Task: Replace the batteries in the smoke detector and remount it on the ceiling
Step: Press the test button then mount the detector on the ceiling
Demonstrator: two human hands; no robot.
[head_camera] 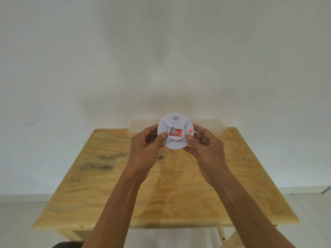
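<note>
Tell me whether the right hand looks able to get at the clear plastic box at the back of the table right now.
Probably not yet. The right hand and the left hand both grip the smoke detector, which is held in front of the clear plastic box. Nothing else blocks the way across the table.

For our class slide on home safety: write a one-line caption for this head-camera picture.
Both hands, left hand and right hand, hold a white smoke detector, red light glowing, above a wooden table.
</note>
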